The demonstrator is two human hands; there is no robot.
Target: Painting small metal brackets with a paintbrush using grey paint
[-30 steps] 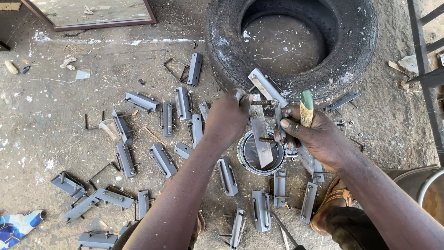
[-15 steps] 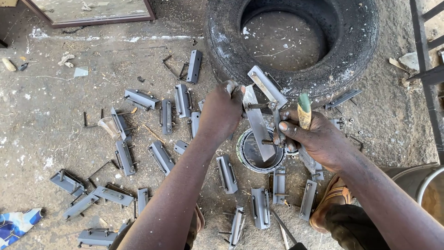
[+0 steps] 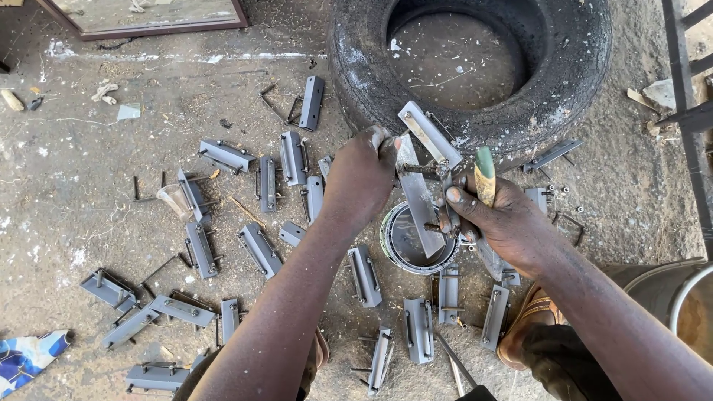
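Over the paint tin (image 3: 416, 241) by the tyre (image 3: 475, 126), the left hand (image 3: 362, 178) grips a grey bracket (image 3: 417, 189) while the right hand (image 3: 505, 219) closes on a brush (image 3: 484, 174); many grey brackets (image 3: 260, 249) already lie across the ground (image 3: 89, 208), this one apparently unfinished.

Tyre (image 3: 356, 67) behind the paint tin (image 3: 401, 252); metal brackets (image 3: 260, 249) scattered left and in front.

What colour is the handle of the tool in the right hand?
Green at the tip, yellowish lower down: the tool handle in the right hand, head view.
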